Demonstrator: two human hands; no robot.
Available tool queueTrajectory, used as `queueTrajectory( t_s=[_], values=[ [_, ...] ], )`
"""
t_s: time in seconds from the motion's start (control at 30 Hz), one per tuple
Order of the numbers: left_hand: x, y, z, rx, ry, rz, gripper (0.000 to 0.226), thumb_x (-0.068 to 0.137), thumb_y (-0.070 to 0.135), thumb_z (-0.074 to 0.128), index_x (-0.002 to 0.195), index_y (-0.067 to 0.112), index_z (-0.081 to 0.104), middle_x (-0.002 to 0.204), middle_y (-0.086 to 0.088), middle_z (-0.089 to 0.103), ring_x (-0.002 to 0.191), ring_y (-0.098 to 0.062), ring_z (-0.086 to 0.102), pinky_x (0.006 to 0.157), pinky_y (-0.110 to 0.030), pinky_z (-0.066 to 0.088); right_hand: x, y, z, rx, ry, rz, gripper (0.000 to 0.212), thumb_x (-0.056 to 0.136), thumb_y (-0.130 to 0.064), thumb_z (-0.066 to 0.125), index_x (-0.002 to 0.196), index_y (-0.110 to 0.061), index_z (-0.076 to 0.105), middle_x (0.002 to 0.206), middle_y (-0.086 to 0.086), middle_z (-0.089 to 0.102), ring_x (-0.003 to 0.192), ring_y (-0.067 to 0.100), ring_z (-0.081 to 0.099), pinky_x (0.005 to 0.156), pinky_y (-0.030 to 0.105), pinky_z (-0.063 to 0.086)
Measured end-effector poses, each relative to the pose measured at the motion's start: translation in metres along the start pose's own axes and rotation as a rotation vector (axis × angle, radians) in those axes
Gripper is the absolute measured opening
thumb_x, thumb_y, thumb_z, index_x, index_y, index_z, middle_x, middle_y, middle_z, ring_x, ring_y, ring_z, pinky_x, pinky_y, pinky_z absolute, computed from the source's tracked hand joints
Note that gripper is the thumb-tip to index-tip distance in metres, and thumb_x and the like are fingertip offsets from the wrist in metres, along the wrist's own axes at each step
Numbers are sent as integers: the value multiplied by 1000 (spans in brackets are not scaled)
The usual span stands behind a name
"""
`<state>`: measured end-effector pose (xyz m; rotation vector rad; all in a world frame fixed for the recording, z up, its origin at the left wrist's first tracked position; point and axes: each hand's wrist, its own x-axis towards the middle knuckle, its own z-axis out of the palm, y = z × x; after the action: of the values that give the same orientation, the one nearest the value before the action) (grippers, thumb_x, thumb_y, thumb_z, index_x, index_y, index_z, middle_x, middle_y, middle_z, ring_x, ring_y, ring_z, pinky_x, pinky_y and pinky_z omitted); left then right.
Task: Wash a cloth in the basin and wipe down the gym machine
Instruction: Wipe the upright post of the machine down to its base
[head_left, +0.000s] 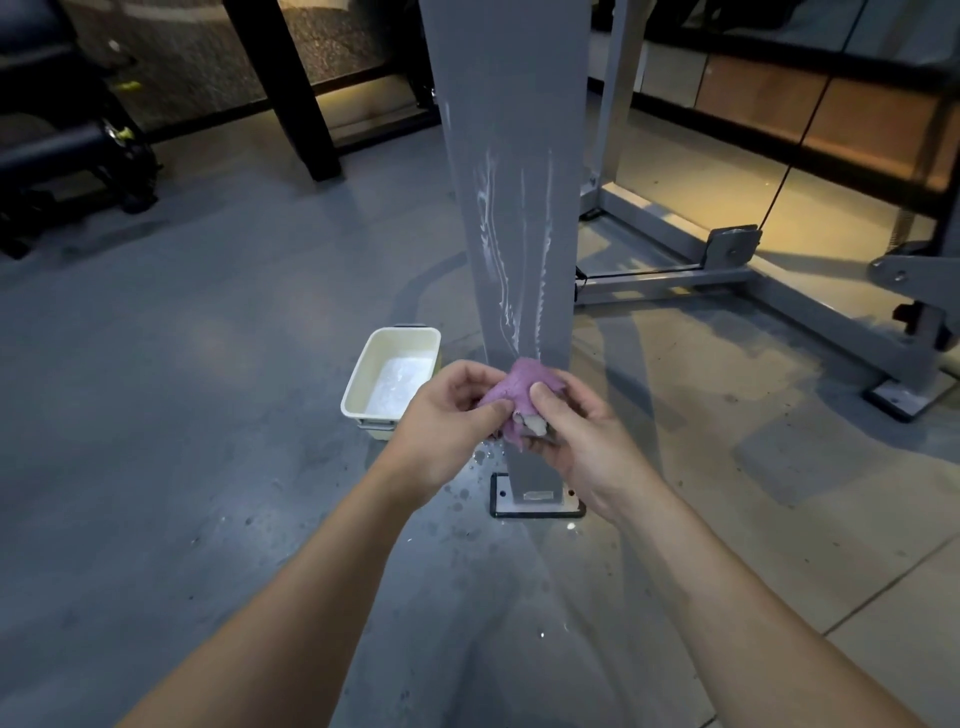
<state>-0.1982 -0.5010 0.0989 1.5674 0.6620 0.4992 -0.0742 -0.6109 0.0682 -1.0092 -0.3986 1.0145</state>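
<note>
Gripping the purple cloth (519, 387) with both hands, left hand (447, 421) and right hand (576, 431), I bunch it. Foam streaks the grey post (511, 208); the basin (363, 374) sits left.

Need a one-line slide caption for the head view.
Both hands grip a purple cloth before the streaked grey machine post, basin alongside.

Dim, warm glow right, wide-angle warp

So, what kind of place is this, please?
Most likely a gym: a grey machine column on a bolted base plate, a cable pulley frame to the right, and black padded equipment at the far left.
</note>
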Motion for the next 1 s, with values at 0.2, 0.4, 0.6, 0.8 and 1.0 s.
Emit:
queueTrajectory(
  t_s=[0.2, 0.4, 0.6, 0.8, 1.0],
  values=[
    [6, -9, -6, 180, 44, -66, 21, 88, 22, 75, 108, 24, 71, 100, -6, 75, 87, -20, 72, 84, -37, 57, 13, 4, -12, 34, 176, 34, 36, 96, 4, 63, 131, -7, 61, 117, 16, 72, 99, 23, 73, 84, 32, 60],
    [6, -15, 7, 323, -116, -124, 27, 98, 7, 63, 125, 11, 66, 103, 5, 73, 85, -2, 70, 75, -10, 50, 6, 19, -31, -16, 69, 202, 19, 96, 4, 61, 114, 7, 65, 100, 23, 70, 93, 31, 63, 91, 40, 51],
    [26, -34, -2, 392, 180, -110, 36, 96, 25, 68, 131, 21, 60, 117, 5, 66, 107, -12, 66, 95, -32, 53, 16, 40, -68, -202, 461, 230, 13, 104, -12, 54, 104, -1, 58, 83, 17, 74, 76, 23, 68, 68, 31, 57],
    [53, -26, -1, 423, 178, -30, 40, 99, 31, 64, 138, 33, 56, 118, 18, 66, 97, 10, 63, 82, -13, 48, 34, 78, -64, -103, 447, 353, 32, 104, 5, 43, 86, 16, 67, 90, 26, 71, 80, 23, 62, 68, 16, 57],
    [73, -23, 10, 538, 337, -25, 54, 100, 38, 63, 57, 15, 41, 46, 1, 39, 48, -25, 34, 50, -32, 32, 71, 94, -49, 299, 575, 321, 13, 100, 11, 54, 89, 8, 59, 88, 18, 74, 93, 25, 70, 82, 26, 61]
  ],
)
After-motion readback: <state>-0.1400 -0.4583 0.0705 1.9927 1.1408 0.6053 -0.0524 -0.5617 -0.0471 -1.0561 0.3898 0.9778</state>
